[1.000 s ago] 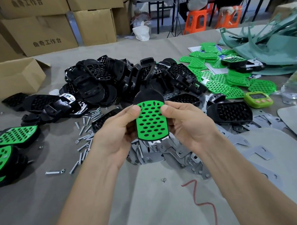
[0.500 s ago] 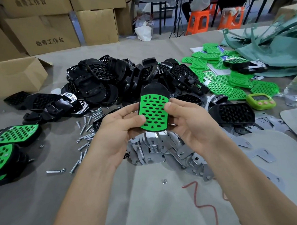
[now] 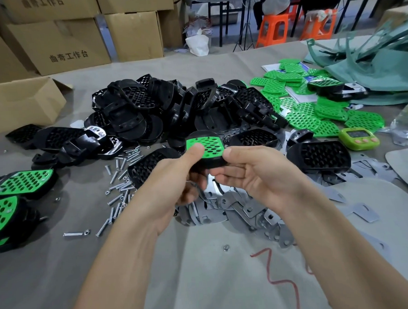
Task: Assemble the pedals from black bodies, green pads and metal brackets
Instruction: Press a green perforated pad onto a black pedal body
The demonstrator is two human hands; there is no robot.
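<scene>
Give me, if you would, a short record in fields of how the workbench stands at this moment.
In hand: held pedal, a green pad on a black body
Left hand: grips the held pedal, thumb on the pad
Right hand: grips its right edge
Centre: pile of black bodies
Right: loose green pads
Beneath the hands: metal brackets
Left of the hands: screws
Far left: pedals with pads fitted
Also: green timer

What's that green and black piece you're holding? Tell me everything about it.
The pedal is a black, plastic-looking body topped by a green pad with oval holes. It is held nearly flat, pad up, above the metal brackets. The left hand and right hand grip its near end, thumbs on top.
</scene>
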